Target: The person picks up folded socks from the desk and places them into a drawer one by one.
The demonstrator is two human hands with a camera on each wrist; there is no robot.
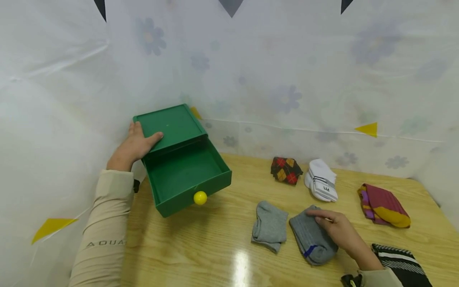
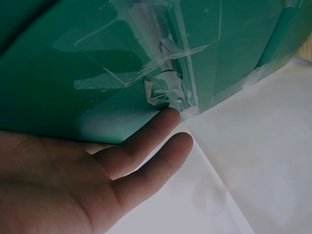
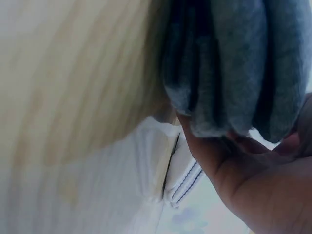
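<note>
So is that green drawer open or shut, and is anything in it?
Open and empty. The green drawer is pulled out of its box, its bare floor showing; the left hand rests on the box.

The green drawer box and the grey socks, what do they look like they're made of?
The green drawer box looks like smooth, matte plastic or painted board; clear tape shows on its side at the left hand. The dark grey sock, gripped by the right hand, looks like soft ribbed knit fabric, likely cotton.
</note>
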